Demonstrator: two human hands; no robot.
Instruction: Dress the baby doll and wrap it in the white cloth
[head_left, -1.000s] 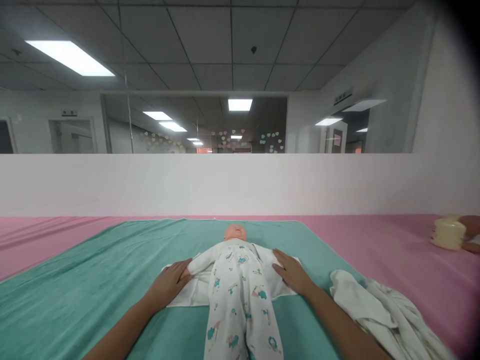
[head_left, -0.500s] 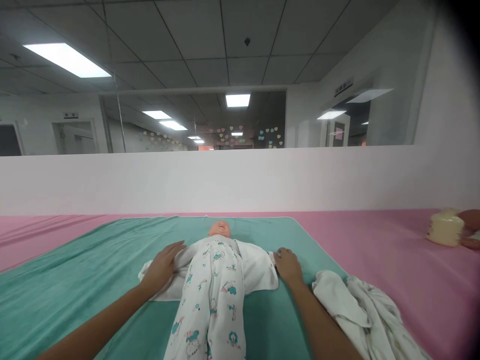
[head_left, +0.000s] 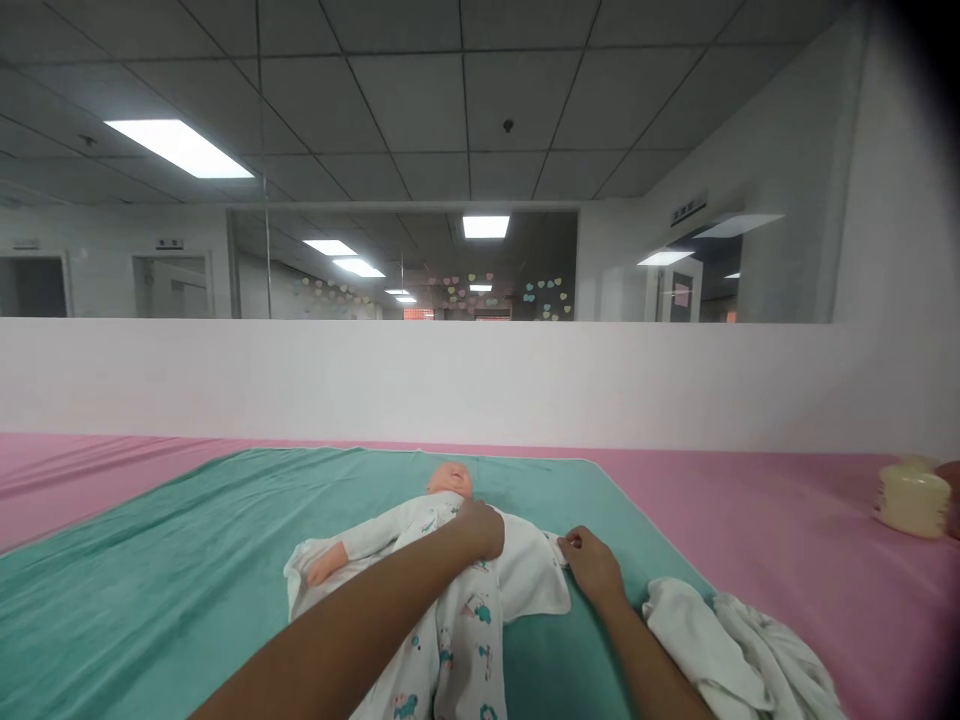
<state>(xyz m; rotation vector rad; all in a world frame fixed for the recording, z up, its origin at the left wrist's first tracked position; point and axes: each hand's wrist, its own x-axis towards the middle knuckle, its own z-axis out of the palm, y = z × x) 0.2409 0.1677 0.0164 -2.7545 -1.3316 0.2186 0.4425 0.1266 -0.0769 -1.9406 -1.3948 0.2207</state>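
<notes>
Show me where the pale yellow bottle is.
In the head view, the pale yellow bottle stands far right on the pink sheet, beside another person's hand.

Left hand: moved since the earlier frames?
Yes. The bare left hand has moved rightward across the teal cloth mat, from beside the vinyl baby doll to resting on its white printed onesie.
</notes>
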